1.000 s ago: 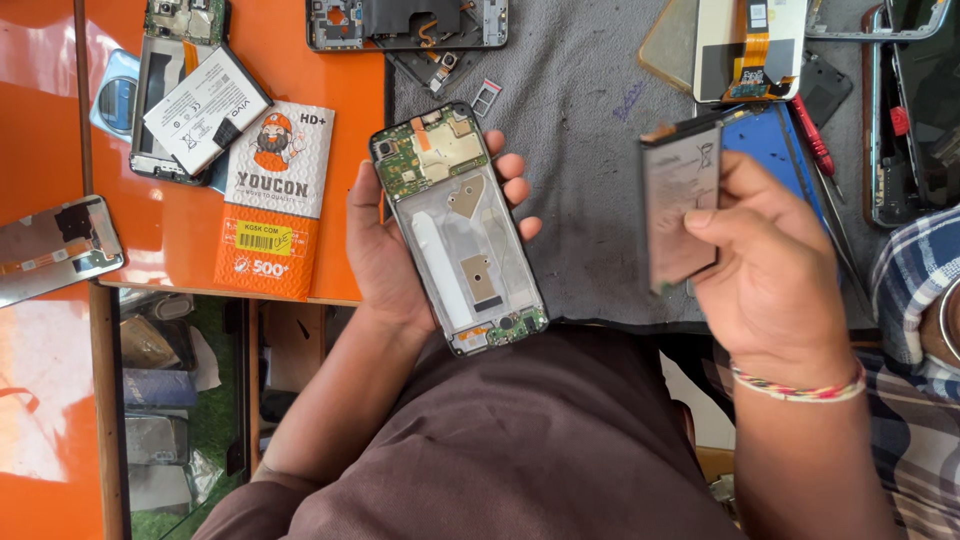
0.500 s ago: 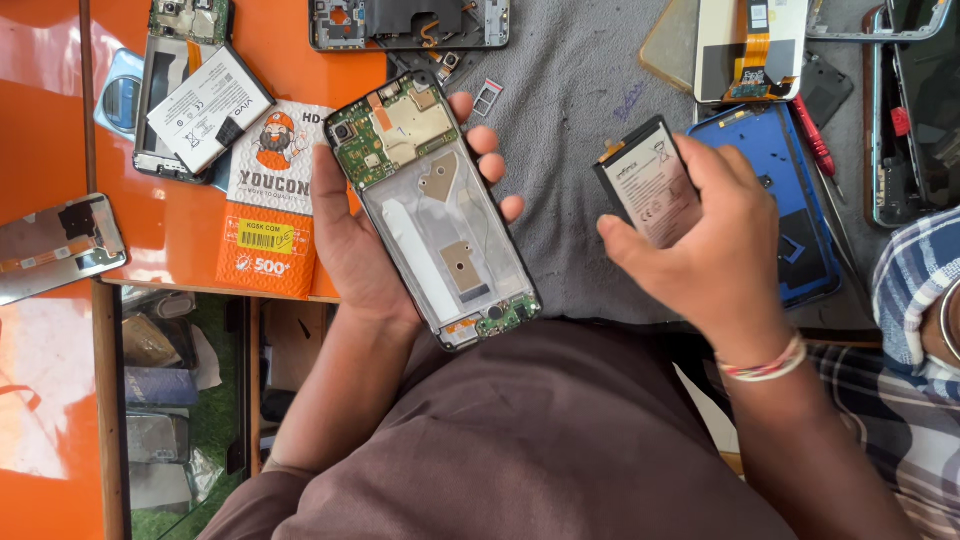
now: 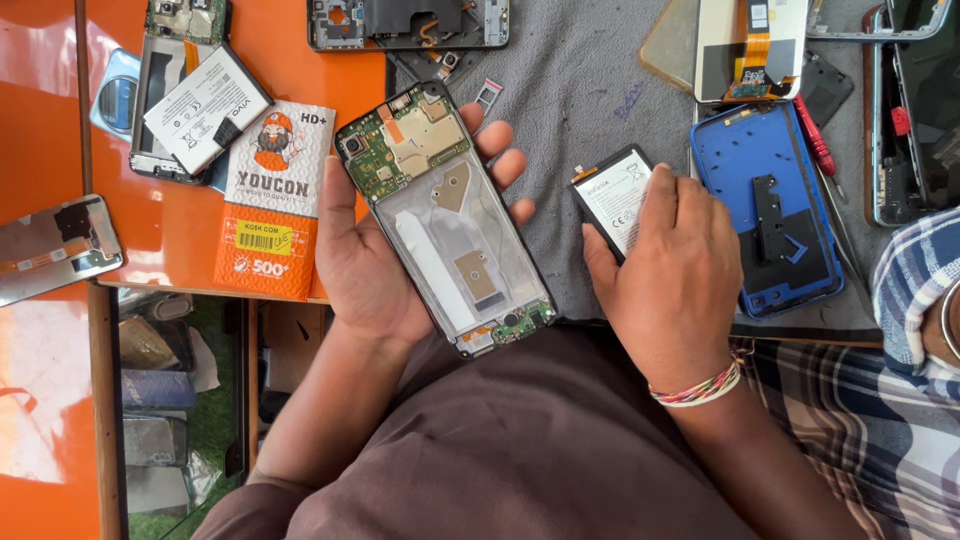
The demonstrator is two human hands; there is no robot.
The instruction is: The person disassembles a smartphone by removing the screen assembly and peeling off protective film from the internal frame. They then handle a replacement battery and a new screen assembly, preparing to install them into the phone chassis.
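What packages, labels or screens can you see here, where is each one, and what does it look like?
Packet: flat orange-and-white rectangle on the orange table, beside the left hand.
Battery: black, white label, under the right hand.
Second battery: white label, top left.
Screen panel: silvery, far left.

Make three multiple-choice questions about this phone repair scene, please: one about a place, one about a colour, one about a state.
1. Where is the blue back cover?
A. On the grey mat, beside the right hand
B. On the orange table by the packet
C. In the left hand

2. What colour is the screwdriver handle by that cover?
A. Green
B. Red
C. Yellow

3. In what state is the battery bay of the opened phone?
A. Covered by the back cover
B. Filled with a battery
C. Empty

Answers:
1 A: the cover lies on the grey mat, next to the right hand.
2 B: the handle is red.
3 C: the left hand holds the phone with a bare bay, while the right hand holds the battery apart.
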